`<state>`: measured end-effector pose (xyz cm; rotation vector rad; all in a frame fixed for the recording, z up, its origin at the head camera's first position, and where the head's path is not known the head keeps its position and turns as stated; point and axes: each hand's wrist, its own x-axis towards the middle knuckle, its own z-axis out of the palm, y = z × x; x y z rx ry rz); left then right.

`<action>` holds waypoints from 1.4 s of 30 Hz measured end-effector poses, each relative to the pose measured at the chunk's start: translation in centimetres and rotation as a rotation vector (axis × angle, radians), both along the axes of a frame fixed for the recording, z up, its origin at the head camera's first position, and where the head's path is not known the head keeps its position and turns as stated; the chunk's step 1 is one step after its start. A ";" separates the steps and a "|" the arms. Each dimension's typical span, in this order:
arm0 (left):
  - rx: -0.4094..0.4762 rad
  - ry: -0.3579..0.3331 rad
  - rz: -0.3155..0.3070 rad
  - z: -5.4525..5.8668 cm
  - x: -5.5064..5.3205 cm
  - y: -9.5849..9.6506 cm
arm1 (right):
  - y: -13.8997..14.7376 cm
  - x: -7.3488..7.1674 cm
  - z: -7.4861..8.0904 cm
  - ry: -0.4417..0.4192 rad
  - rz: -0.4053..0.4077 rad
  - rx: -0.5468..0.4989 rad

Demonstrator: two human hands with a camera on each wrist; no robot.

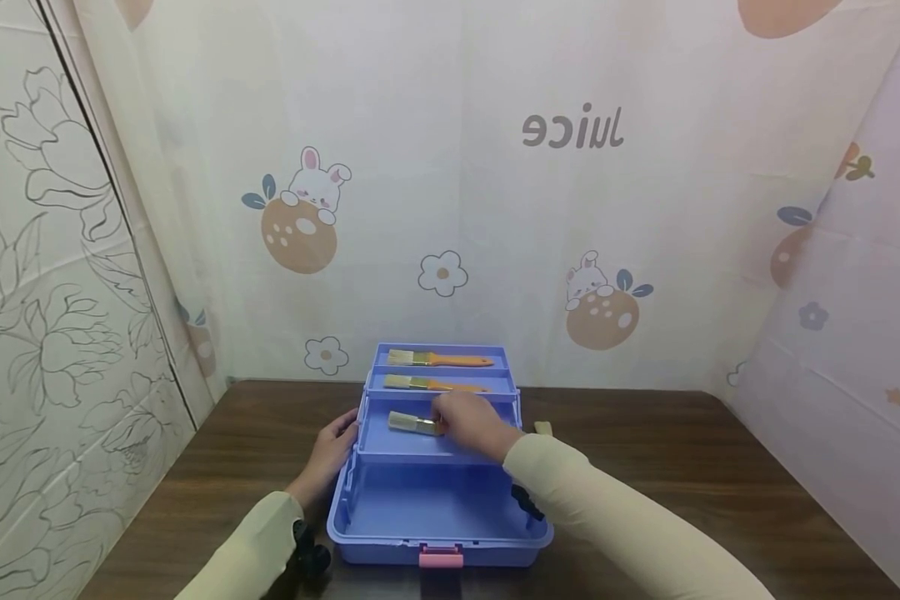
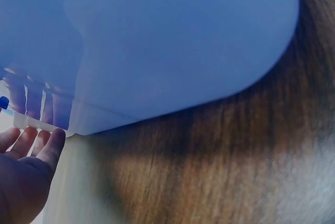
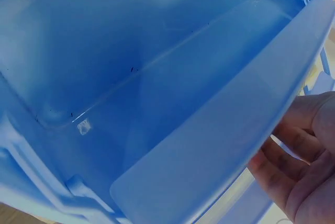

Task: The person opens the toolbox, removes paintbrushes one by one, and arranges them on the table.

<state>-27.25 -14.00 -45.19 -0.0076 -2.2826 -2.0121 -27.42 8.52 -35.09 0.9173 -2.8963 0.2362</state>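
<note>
A: What furnishes the background, clock positions being taken about the centre of the head view?

B: A pale backdrop cloth (image 1: 465, 192), printed. At 10 o'clock: a rabbit print (image 1: 300, 217) above a spotted, orange-brown fruit. At 3 o'clock: a smaller rabbit-and-fruit print (image 1: 602, 307).

A: And the lettering?

B: At 1 o'clock: the grey word "Juice" (image 1: 573, 127), mirror-reversed. A flower outline (image 1: 443, 273) lies near centre.

A: The flanks?

B: At 9 o'clock: a white cloth (image 1: 60, 333) with line-drawn blossoms. Between 3 and 4: a tan star (image 1: 897, 397).

A: The surface?

B: A dark, wood-grained table (image 1: 720, 467), spanning roughly 4 to 8 o'clock.

Front brush (image 1: 412, 423) half-hidden behind fingers (image 1: 441, 410)
</note>
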 end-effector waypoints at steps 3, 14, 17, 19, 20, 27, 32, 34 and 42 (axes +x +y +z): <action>-0.004 0.003 0.001 0.0 0.0 0.0 | 0.1 -0.2 0.1 -0.017 0.013 -0.002; -0.009 0.008 0.016 -0.2 -0.3 -0.1 | 0.6 -0.5 0.9 -0.135 -0.009 -0.067; -0.007 0.004 0.007 -0.2 -0.2 -0.1 | 0.9 -0.4 1.3 -0.157 -0.008 -0.077; -0.004 -0.003 -0.003 -0.1 -0.1 -0.1 | 1.1 -0.4 1.4 -0.168 -0.009 -0.086; -0.002 -0.005 -0.010 -0.1 -0.1 -0.1 | 1.2 -0.4 1.5 -0.170 -0.008 -0.091; 0.005 -0.021 -0.011 -0.1 0.0 -0.1 | 2.0 -0.5 1.6 -0.204 0.007 -0.184; 0.012 -0.032 -0.016 -0.1 0.0 -0.1 | 2.6 -0.4 2.1 -0.254 0.011 -0.263; 0.013 -0.031 -0.016 -0.1 0.0 -0.1 | 2.9 -0.5 2.3 -0.269 0.012 -0.289; -0.002 0.001 0.003 -0.1 0.0 0.0 | 3.8 -0.6 3.3 -0.321 -0.016 -0.371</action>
